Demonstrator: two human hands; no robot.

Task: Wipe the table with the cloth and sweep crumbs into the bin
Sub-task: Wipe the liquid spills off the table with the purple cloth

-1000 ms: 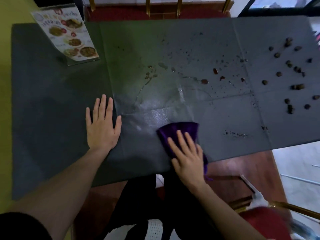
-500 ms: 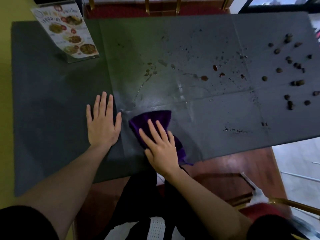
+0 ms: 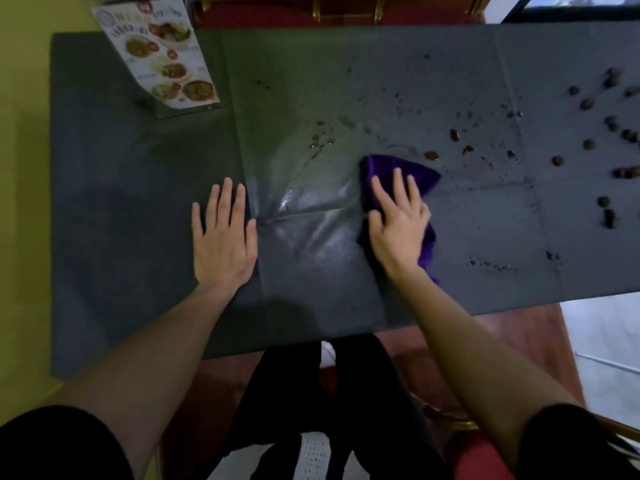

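My right hand (image 3: pixel 398 223) flat, fingers straight, pressing purple cloth (image 3: pixel 398 171) mid-counter (image 3: pixel 138 237). My left hand (image 3: pixel 221 237) flat, bracing beside wet wiped patch. Crumbs (image 3: pixel 588 133) far right untouched, splatter left. Bin not visible. Task early, I judge.

Menu card (image 3: pixel 162 60) print (blurred) is unreadable.

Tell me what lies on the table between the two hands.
Head view: between left hand and right hand lies only a wet, shiny streak of table.
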